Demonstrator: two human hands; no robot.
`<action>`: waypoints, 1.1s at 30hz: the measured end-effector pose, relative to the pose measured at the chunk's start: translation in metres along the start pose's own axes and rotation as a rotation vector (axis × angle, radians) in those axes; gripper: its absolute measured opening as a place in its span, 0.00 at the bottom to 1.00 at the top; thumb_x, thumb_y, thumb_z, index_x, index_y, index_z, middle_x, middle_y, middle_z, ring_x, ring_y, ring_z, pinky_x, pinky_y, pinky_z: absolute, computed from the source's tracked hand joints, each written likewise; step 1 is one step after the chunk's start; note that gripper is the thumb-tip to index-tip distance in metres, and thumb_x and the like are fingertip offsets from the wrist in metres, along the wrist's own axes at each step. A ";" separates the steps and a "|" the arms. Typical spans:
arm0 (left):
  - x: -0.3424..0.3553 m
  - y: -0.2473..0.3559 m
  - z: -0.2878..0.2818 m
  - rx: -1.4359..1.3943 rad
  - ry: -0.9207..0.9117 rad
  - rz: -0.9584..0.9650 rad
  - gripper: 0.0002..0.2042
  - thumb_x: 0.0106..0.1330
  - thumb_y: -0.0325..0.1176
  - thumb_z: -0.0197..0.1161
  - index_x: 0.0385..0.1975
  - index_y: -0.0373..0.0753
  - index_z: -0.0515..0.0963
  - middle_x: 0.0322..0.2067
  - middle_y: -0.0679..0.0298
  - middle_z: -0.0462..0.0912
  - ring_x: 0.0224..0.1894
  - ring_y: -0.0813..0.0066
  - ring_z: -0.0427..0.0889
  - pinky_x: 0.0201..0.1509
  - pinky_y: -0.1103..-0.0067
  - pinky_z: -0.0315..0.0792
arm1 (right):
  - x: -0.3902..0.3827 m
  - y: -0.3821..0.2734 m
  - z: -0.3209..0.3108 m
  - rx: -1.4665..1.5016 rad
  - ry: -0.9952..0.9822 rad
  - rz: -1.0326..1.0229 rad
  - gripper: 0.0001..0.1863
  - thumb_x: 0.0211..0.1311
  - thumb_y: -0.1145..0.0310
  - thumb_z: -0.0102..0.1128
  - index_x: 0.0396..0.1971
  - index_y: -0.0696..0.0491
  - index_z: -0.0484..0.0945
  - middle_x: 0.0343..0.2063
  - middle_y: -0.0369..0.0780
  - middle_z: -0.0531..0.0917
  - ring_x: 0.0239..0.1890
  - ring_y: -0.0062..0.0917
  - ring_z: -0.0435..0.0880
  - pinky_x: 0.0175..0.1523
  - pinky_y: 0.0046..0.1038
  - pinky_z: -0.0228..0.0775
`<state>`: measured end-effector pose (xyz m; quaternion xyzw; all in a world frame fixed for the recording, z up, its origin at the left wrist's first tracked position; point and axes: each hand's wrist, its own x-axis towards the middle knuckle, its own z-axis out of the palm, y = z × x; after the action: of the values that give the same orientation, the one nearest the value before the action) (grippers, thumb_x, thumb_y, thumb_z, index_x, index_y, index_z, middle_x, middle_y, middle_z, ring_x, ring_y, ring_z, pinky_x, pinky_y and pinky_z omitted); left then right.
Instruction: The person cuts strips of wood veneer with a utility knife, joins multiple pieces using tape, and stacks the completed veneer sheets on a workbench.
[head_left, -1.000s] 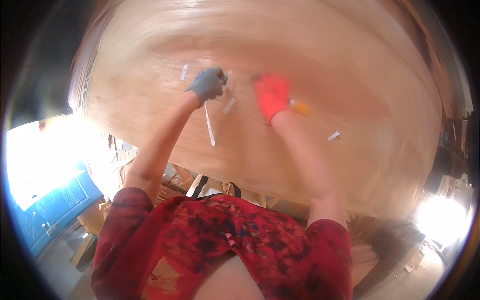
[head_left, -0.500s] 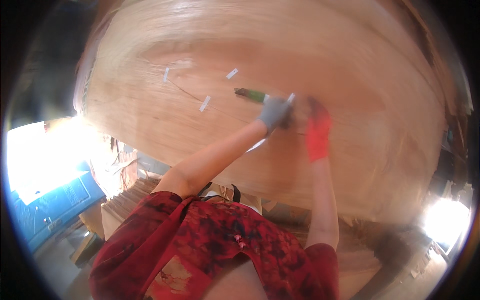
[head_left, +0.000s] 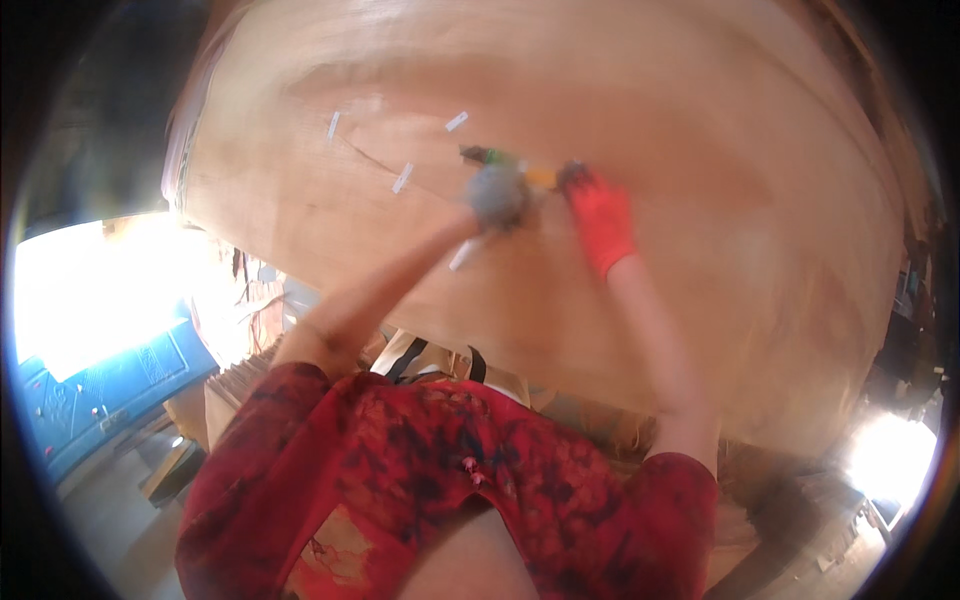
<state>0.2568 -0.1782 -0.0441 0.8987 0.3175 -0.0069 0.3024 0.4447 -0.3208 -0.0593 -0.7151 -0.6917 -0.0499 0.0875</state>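
A: How do the two hands stand?
B: The left hand (head_left: 496, 198), grey-gloved, is blurred — I can't tell how far open it is or whether it grips. The right hand (head_left: 602, 218), in a red-orange glove, has its fingers bent together at the right end of a yellow piece (head_left: 541, 178); its grip is unclear too.

A: And the green tool?
B: One green tool (head_left: 493, 156), just beyond the left hand, its dark end pointing left and slightly away. Its long axis slants down rightward, toward the yellow piece between the hands; whether they join, I can't tell.

A: White strips?
B: Four — one just below the left hand (head_left: 461, 253), three beyond it to the left (head_left: 402, 178).

A: Room?
B: The wood sheet's (head_left: 600, 330) near edge passes under both forearms; bare wood spreads widely right of the right hand and beyond both.
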 end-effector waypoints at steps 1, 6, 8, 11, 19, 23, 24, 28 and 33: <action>-0.004 0.010 -0.029 -0.286 -0.166 -0.189 0.07 0.70 0.30 0.57 0.35 0.33 0.80 0.22 0.57 0.82 0.21 0.69 0.84 0.20 0.76 0.77 | -0.004 0.005 0.001 0.102 -0.038 0.027 0.21 0.64 0.71 0.57 0.58 0.43 0.80 0.62 0.33 0.79 0.65 0.27 0.74 0.55 0.37 0.69; -0.060 0.006 -0.063 -0.846 -0.276 -0.478 0.10 0.73 0.37 0.58 0.36 0.37 0.81 0.20 0.59 0.83 0.13 0.77 0.77 0.17 0.80 0.71 | -0.006 0.033 -0.032 0.722 0.146 0.211 0.25 0.59 0.81 0.53 0.57 0.50 0.80 0.59 0.38 0.80 0.62 0.34 0.76 0.61 0.41 0.69; -0.079 0.034 -0.041 -0.946 -0.282 -0.534 0.13 0.75 0.42 0.58 0.38 0.38 0.81 0.21 0.60 0.84 0.13 0.78 0.77 0.17 0.81 0.72 | -0.033 0.025 -0.059 0.695 0.233 0.277 0.26 0.57 0.81 0.54 0.57 0.51 0.80 0.59 0.39 0.81 0.62 0.36 0.76 0.63 0.41 0.68; -0.086 0.051 0.012 -1.158 -0.274 -0.513 0.13 0.75 0.42 0.58 0.42 0.37 0.80 0.23 0.61 0.83 0.18 0.77 0.80 0.20 0.80 0.75 | -0.070 0.003 -0.064 0.453 0.235 0.155 0.25 0.57 0.79 0.57 0.57 0.51 0.80 0.60 0.38 0.80 0.63 0.37 0.75 0.64 0.40 0.66; -0.091 0.061 0.030 -1.236 -0.294 -0.584 0.12 0.75 0.39 0.58 0.41 0.36 0.79 0.28 0.60 0.84 0.22 0.75 0.83 0.22 0.77 0.77 | -0.081 -0.066 -0.016 0.305 -0.111 0.067 0.22 0.61 0.71 0.60 0.57 0.46 0.79 0.66 0.35 0.75 0.70 0.31 0.68 0.58 0.42 0.64; -0.096 0.027 0.005 -0.564 -0.415 -0.412 0.08 0.70 0.30 0.56 0.41 0.34 0.79 0.28 0.58 0.85 0.23 0.74 0.84 0.23 0.77 0.78 | -0.078 -0.078 -0.012 0.157 -0.088 0.058 0.22 0.64 0.68 0.59 0.59 0.46 0.78 0.67 0.35 0.73 0.71 0.30 0.66 0.59 0.41 0.64; -0.090 0.024 -0.015 -0.429 -0.437 -0.416 0.08 0.68 0.28 0.55 0.41 0.34 0.79 0.28 0.58 0.84 0.24 0.74 0.84 0.23 0.77 0.78 | -0.079 -0.078 -0.013 0.108 -0.119 0.058 0.21 0.65 0.68 0.58 0.59 0.46 0.78 0.67 0.35 0.73 0.71 0.30 0.66 0.59 0.41 0.64; -0.087 0.008 -0.036 -0.762 -0.413 -0.432 0.09 0.68 0.27 0.53 0.43 0.36 0.80 0.28 0.59 0.84 0.24 0.75 0.84 0.24 0.79 0.78 | -0.078 -0.069 -0.035 0.243 -0.088 0.051 0.21 0.66 0.71 0.56 0.59 0.47 0.77 0.65 0.35 0.75 0.69 0.33 0.68 0.62 0.40 0.63; -0.060 0.073 -0.001 -0.921 -0.478 -0.351 0.13 0.74 0.41 0.56 0.42 0.37 0.80 0.25 0.61 0.84 0.23 0.74 0.84 0.27 0.78 0.80 | -0.114 -0.030 -0.051 0.439 0.189 0.295 0.23 0.63 0.76 0.57 0.59 0.50 0.78 0.61 0.36 0.79 0.65 0.37 0.72 0.65 0.39 0.62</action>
<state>0.2509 -0.2564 0.0084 0.5803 0.3553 -0.1218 0.7226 0.4125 -0.4421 -0.0299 -0.7641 -0.5633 0.0479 0.3107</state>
